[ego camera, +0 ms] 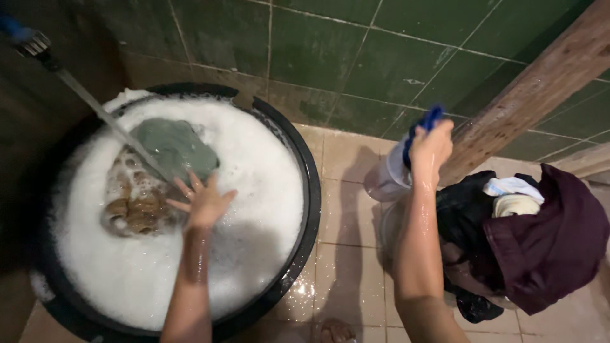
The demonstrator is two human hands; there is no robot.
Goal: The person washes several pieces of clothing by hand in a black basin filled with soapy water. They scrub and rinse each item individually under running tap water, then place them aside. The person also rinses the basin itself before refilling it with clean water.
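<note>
The big black tub (pixel 304 209) takes up most of the left half of the frame, filled right up with white suds (pixel 254 190). Over on the right edge there's a heap of dark laundry (pixel 540 248), maroon and black stuff piled up with a white rolled cloth (pixel 516 202) tucked on top, sitting on the beige floor tiles (pixel 343 254) below the green tiled wall (pixel 330 57). A wooden post (pixel 540 89) slants across the upper right corner.

In the tub, a grey-green garment (pixel 175 147) pokes out of the foam in the upper left part, and a stream of water (pixel 101 114) from a tap (pixel 28 41) in the top left corner pours down right beside it, opening a brownish bubbly patch in the suds.

Your left hand (pixel 204 202) is spread wide open, fingers splayed, just over the foam at the lower edge of that garment, not gripping anything. Your right hand (pixel 431 147) is up near the middle right of the frame, wet, closed around a white plastic bottle (pixel 391 174) with a blue cap (pixel 424 124), held above the floor between the tub and the laundry heap.
</note>
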